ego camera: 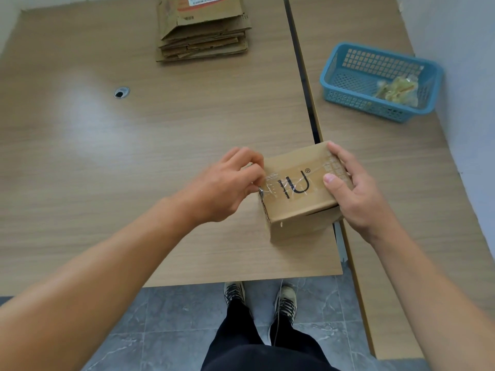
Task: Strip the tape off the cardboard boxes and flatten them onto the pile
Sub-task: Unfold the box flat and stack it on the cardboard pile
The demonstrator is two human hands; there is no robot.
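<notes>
forearms in, taped box at the desk edge

forearms come in from the bottom corners, bare, and meet over a small cardboard box (294,202) at the right edge of the wooden table (107,156), right by the gap to the second table (388,162). can't tell if the box sits flat on the top or is tipped up a little.

left hand (227,183) has its fingers curled in, pinching the clear tape (273,183) at the box's left end, where the tape looks wrinkled and partly lifted off the cardboard. right hand (356,188) wraps the right end of the box, thumb laid on the top face and fingers curled over the far edge. black printed letters show on top under the tape.

down below, dark trousers (241,344) and a pair of laced shoes (234,293) stand on grey tiled floor (160,317).

further back on the same table, the pile (203,30) of flattened cardboard lies at the far edge, well apart from the box. a round cable hole (122,92) sits left of the middle.

on the second table a blue plastic basket (328,84) stands near the wall with crumpled tape scraps (399,89) in its right end.
</notes>
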